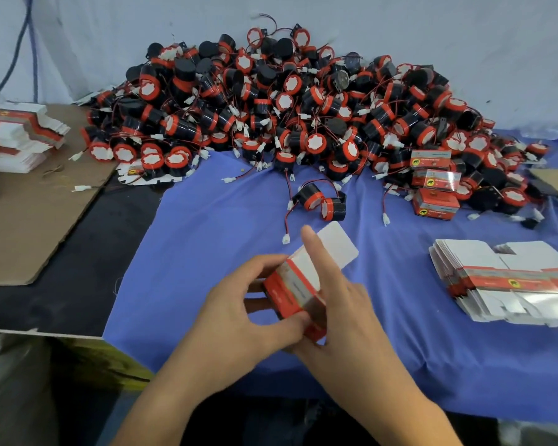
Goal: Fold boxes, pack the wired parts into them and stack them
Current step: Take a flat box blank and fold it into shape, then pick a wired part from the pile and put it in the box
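A small red and white carton (pixel 295 289) is held above the blue cloth (pixel 207 252) in front of me, its white flap sticking up and away. My left hand (pixel 239 313) grips its near left side with thumb and fingers. My right hand (pixel 342 304) holds the right side, its index finger stretched along the flap. A big heap of black and red wired parts (pixel 271 107) fills the back of the table. Two loose wired parts (pixel 322 201) lie just beyond the carton. Three folded boxes (pixel 435 188) are stacked at the heap's right edge.
A stack of flat carton blanks (pixel 503 281) lies at the right. Another stack of blanks (pixel 20 136) sits on brown cardboard (pixel 29 226) at the left. A cardboard bin edge (pixel 78 346) shows at bottom left. A white wall closes the back.
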`<control>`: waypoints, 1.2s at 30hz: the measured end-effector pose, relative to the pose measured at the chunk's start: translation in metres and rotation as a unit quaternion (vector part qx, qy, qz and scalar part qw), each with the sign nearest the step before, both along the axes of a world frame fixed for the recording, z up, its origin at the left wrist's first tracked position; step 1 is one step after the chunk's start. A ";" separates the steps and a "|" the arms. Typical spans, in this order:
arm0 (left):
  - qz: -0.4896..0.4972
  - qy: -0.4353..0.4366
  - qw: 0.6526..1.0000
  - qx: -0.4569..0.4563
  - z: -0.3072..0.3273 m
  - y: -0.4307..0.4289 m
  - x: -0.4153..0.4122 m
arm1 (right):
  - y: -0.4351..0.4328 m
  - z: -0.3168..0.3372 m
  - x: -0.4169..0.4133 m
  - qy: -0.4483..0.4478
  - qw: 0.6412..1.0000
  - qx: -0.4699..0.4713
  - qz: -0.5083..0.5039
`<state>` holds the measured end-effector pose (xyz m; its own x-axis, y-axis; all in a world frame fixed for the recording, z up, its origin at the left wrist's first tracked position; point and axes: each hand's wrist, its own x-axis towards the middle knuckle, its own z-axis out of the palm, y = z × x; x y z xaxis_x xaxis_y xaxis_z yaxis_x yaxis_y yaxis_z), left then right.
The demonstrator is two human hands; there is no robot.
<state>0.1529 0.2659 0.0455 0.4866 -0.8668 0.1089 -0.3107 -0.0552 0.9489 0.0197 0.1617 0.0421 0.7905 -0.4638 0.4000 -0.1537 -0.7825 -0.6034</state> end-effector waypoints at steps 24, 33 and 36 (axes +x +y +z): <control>0.072 0.209 0.975 -0.009 -0.033 -0.061 0.102 | -0.130 -0.065 0.034 -0.104 0.896 0.373 -0.220; -0.114 0.248 0.949 0.157 -0.032 -0.241 0.100 | -0.217 -0.089 0.128 -0.072 0.895 0.321 -0.301; -0.080 0.261 0.948 0.162 -0.046 -0.265 0.102 | -0.222 -0.102 0.127 -0.084 0.903 0.290 -0.305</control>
